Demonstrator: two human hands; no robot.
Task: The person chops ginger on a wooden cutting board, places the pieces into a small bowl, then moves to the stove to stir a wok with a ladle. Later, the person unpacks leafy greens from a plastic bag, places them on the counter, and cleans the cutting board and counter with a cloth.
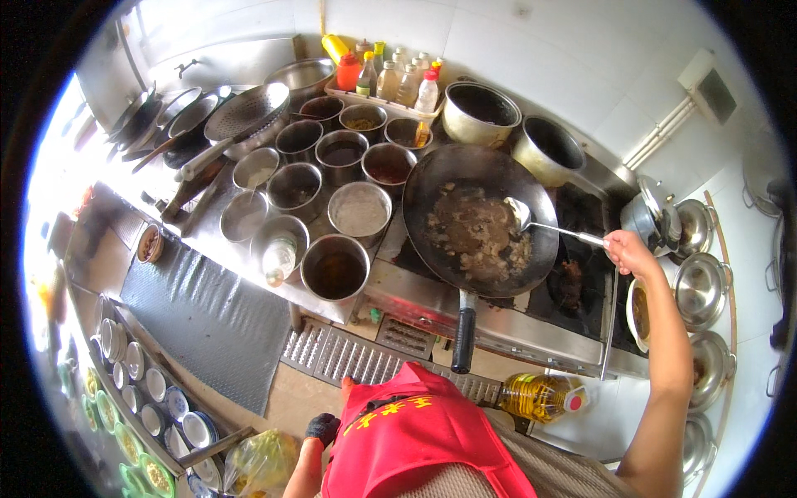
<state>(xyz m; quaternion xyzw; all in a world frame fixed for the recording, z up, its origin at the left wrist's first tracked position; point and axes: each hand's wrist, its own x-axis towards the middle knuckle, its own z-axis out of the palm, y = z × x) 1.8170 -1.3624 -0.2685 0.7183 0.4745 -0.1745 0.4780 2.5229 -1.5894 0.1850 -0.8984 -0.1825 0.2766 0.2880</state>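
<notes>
My right hand grips the pale handle of a metal wok ladle. The ladle's head rests in the right side of a large dark wok on the stove. Browned pieces of food, possibly meat, are spread over the wok's bottom; their exact kind is unclear. The wok's black-gripped handle points towards me, untouched. Low beside my red apron is my left hand in a dark glove, away from the stove. Its fingers are too small and shaded to read.
Several steel pots of sauces and seasonings crowd the counter left of the wok. Two deep pots stand behind it, near a tray of bottles. A large oil bottle is below the stove's front. Bowls fill a shelf at lower left.
</notes>
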